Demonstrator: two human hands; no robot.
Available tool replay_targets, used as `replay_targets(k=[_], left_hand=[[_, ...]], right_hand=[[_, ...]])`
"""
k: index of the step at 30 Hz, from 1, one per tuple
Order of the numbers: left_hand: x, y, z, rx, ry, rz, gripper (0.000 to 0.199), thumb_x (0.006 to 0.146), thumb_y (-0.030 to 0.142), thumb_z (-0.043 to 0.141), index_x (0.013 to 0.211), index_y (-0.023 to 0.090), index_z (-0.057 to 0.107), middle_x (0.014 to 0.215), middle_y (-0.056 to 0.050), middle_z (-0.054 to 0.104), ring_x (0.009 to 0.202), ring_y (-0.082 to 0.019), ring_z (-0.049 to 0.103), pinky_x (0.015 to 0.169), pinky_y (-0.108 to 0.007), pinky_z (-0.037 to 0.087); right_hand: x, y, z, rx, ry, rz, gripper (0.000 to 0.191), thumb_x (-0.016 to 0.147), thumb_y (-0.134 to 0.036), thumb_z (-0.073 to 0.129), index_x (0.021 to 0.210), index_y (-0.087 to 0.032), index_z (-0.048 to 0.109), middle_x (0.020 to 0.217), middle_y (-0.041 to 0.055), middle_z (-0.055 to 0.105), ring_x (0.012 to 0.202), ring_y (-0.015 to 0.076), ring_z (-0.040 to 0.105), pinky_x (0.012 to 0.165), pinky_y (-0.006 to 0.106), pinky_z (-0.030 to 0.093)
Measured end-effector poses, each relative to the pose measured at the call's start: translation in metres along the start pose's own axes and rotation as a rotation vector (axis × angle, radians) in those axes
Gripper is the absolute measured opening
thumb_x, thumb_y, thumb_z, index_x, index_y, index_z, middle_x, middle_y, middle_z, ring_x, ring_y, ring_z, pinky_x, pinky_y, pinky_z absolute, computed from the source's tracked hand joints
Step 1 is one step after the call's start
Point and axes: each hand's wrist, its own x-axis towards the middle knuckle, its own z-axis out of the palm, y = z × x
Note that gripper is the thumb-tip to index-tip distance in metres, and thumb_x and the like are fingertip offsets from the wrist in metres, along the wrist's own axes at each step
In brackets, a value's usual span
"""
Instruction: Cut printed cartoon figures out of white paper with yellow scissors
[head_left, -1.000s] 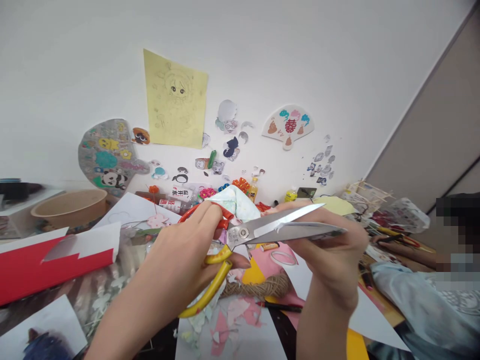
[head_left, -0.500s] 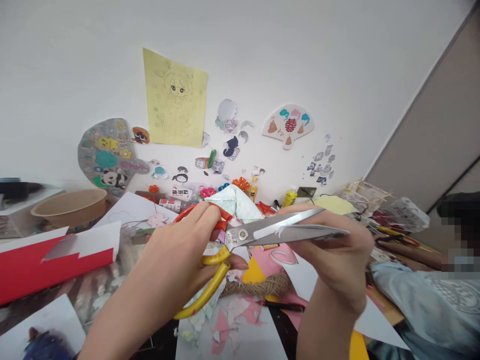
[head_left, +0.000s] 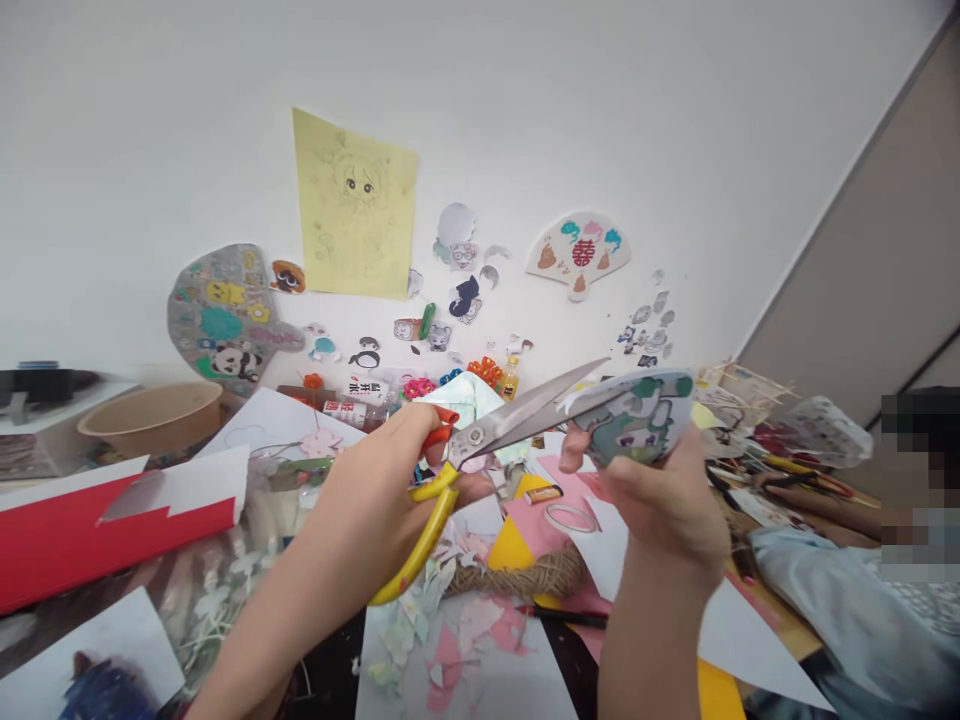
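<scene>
My left hand [head_left: 394,475] is closed around the red and yellow handles of a pair of scissors [head_left: 475,436]. Its metal blades are partly apart and point up to the right. My right hand [head_left: 667,510] grips a paper cutout [head_left: 637,418] printed with a green-haired cartoon figure, holding it tilted with the printed side in view. The lower blade's tip end meets the cutout's left edge; whether the paper lies between the blades I cannot tell. Below both hands sit a ball of twine [head_left: 517,576] and pink and green paper scraps [head_left: 472,640].
Red card [head_left: 112,530] lies left, before a beige bowl [head_left: 150,415]. A glue stick [head_left: 544,495], a tape ring [head_left: 571,517] and a black-handled tool [head_left: 570,617] are near the twine. On the right, a person's sleeve [head_left: 832,570] is close. Drawings hang on the wall.
My right hand has turned, bringing the cutout's printed face into view. The scissors have tilted upward, and their blades stand wider apart. The view has shifted slightly.
</scene>
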Motion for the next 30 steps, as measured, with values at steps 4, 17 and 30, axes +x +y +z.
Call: replay_targets(k=[4,17,30], left_hand=[[0.005,0.004,0.008,-0.1,0.006,-0.03,0.038,0.085,0.056,0.051,0.075,0.025,0.032,0.068,0.005,0.044,0.06,-0.015,0.039,0.057,-0.028,0.03],[0.005,0.003,0.01,-0.13,0.01,-0.064,0.032,0.081,0.051,0.053,0.078,0.024,0.035,0.075,0.003,0.047,0.065,-0.015,0.04,0.061,-0.029,0.031],[0.0,0.0,0.008,-0.126,0.105,0.031,0.034,0.084,0.05,0.057,0.077,0.024,0.035,0.077,0.002,0.05,0.065,-0.014,0.042,0.061,-0.028,0.034]], right_hand=[[0.009,0.011,0.007,0.094,0.098,0.035,0.017,0.072,-0.037,0.084,0.079,-0.024,0.074,0.068,-0.0017,0.072,0.054,0.0123,0.063,0.052,0.026,0.057],[0.005,0.006,0.023,0.089,0.162,0.039,0.008,0.083,-0.026,0.076,0.079,-0.02,0.074,0.064,-0.0004,0.072,0.054,0.0098,0.065,0.051,0.02,0.052],[0.003,0.009,0.023,0.022,0.173,0.01,0.008,0.077,-0.022,0.08,0.08,-0.02,0.072,0.063,-0.001,0.072,0.053,0.0121,0.065,0.049,0.024,0.054]])
